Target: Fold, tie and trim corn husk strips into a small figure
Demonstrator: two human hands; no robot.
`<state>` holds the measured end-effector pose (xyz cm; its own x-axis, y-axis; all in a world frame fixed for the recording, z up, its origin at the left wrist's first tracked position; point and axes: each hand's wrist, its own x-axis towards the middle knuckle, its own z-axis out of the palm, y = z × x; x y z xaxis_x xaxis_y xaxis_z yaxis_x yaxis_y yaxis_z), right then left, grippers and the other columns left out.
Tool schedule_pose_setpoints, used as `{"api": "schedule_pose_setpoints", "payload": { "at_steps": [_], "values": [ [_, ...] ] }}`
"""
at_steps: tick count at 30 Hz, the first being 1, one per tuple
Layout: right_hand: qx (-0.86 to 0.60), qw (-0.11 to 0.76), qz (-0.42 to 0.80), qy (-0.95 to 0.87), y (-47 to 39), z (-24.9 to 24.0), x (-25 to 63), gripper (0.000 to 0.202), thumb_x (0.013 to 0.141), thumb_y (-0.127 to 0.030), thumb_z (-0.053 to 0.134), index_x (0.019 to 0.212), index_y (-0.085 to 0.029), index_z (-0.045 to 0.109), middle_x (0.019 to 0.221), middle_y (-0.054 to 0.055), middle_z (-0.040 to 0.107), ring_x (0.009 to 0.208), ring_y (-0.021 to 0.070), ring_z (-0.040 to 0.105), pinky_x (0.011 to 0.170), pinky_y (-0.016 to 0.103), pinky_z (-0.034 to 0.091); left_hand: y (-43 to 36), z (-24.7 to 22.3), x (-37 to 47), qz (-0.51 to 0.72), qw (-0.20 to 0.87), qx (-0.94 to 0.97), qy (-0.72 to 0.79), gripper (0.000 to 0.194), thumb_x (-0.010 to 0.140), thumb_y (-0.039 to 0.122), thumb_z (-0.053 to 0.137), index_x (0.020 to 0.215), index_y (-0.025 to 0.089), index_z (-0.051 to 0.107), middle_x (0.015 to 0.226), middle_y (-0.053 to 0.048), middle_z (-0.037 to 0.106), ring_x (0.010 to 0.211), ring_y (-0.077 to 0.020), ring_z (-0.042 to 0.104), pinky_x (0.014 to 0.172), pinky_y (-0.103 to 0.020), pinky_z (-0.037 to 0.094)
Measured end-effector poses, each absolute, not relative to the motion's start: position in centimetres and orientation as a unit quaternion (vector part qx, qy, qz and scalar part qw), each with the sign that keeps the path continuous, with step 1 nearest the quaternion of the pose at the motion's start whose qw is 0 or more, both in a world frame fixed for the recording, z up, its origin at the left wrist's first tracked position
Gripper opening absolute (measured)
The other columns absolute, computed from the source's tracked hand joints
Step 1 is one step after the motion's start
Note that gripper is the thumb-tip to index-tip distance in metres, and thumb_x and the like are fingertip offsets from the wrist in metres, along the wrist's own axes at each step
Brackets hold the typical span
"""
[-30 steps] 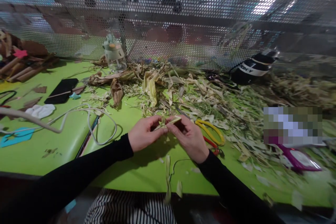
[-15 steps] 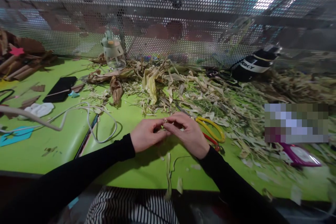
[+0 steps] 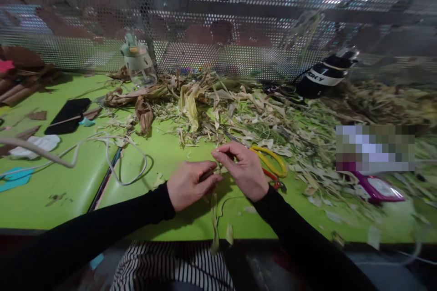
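Note:
Above the near edge of the green table, my left hand [image 3: 193,185] is closed in a pinch, thumb against fingers. My right hand [image 3: 243,169] also pinches, its fingertips just above the left ones. Between them shows a small pale strip of husk [image 3: 219,167], mostly hidden by the fingers. Under the hands lie a long green husk strip [image 3: 214,223], a thin curled strand and a short husk piece [image 3: 230,233]. Beside my right hand rest scissors with yellow handles [image 3: 275,160] and a red-handled tool [image 3: 270,174], both partly covered.
Dry husk scraps [image 3: 239,104] spread across the back and right. A clear bottle [image 3: 138,66] and a black bottle [image 3: 322,77] stand or lean by the perforated screen. At left are a phone [image 3: 68,116], a white cable [image 3: 107,157] and white tissue [image 3: 36,145]. A magenta device [image 3: 382,188] lies right.
My right fingertips have risen and drawn apart from my left hand, which has lowered slightly, and the pale strip now shows between them. The whole view has shifted a little.

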<state>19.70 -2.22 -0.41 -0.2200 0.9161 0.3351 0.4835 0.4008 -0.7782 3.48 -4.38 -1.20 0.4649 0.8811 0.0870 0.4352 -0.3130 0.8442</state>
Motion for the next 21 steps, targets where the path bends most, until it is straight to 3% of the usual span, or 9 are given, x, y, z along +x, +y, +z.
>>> {"api": "schedule_pose_setpoints", "payload": {
  "at_steps": [3,7,9,15,21],
  "values": [
    [-0.476,0.411,0.325,-0.706,-1.8,-0.4,19.7,0.019,0.081,-0.035,0.061,0.072,-0.017,0.062,0.069,0.001,0.059,0.065,0.0129,0.054,0.061,0.025,0.043,-4.1,-1.4,3.7,0.299,0.424,0.738,0.431,0.023,0.081,0.035,0.054,0.070,0.017,0.050,0.052,0.006,0.044,0.049,-0.0074,0.040,0.053,-0.022,0.033],
    [-0.482,0.424,0.391,-0.659,-1.5,0.1,20.2,0.031,0.086,-0.045,0.050,0.094,-0.017,0.061,0.074,0.001,0.060,0.060,0.0112,0.052,0.054,0.023,0.041,-3.2,-1.4,3.9,0.358,0.635,0.552,0.406,0.028,0.079,0.039,0.058,0.092,0.017,0.047,0.062,0.002,0.060,0.053,-0.0100,0.056,0.056,-0.024,0.046],
    [-0.477,0.401,0.399,-0.672,-1.5,0.3,20.5,0.030,0.085,-0.044,0.053,0.095,-0.017,0.061,0.072,0.001,0.059,0.056,0.0097,0.047,0.050,0.022,0.037,-2.9,-1.3,3.9,0.375,0.693,0.476,0.391,0.032,0.078,0.040,0.059,0.094,0.017,0.046,0.064,0.001,0.063,0.055,-0.0105,0.060,0.056,-0.024,0.049],
    [-0.474,0.382,0.389,-0.691,-1.6,-0.2,20.2,0.020,0.082,-0.037,0.059,0.081,-0.017,0.061,0.060,-0.003,0.053,0.050,0.0078,0.039,0.048,0.021,0.034,-2.3,-1.2,3.3,0.324,0.697,0.502,0.397,0.036,0.072,0.042,0.067,0.088,0.016,0.048,0.054,0.002,0.062,0.044,-0.0087,0.058,0.046,-0.019,0.046],
    [-0.491,0.403,0.399,-0.662,-1.8,-0.5,19.9,0.024,0.081,-0.041,0.059,0.078,-0.017,0.059,0.062,-0.002,0.056,0.051,0.0090,0.045,0.049,0.022,0.038,-2.3,-1.4,3.0,0.305,0.703,0.520,0.378,0.031,0.077,0.042,0.062,0.086,0.016,0.049,0.050,0.002,0.061,0.041,-0.0090,0.057,0.043,-0.017,0.044]
  ]
}}
